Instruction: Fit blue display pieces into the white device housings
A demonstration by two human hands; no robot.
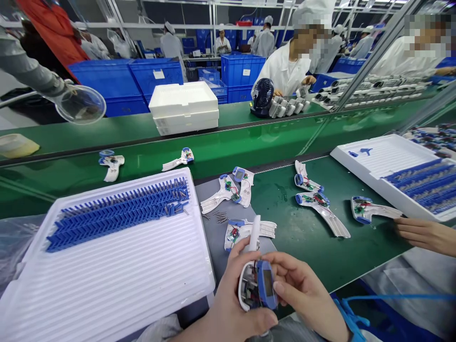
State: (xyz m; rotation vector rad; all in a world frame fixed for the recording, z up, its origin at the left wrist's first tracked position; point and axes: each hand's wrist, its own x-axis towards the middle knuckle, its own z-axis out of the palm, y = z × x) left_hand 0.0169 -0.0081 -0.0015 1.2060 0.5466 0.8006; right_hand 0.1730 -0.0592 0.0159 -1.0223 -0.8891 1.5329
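My left hand (228,304) and my right hand (302,294) together hold a white thermometer shell (253,280) with a blue display module at the bottom centre. The left hand cups the shell from below and the left; the right hand's fingers press on the blue display part. The shell's white handle points away from me. Just beyond it lies an open shell half (245,231) with wiring, on a grey mat (213,237), next to several small screws (219,217).
A white tray (107,275) with rows of blue parts (117,211) sits at left. More open shell halves (228,190) (320,204) (370,209) lie on the green bench. Another person's hand (423,233) rests at right by a second tray (384,161). Workers stand across the belt.
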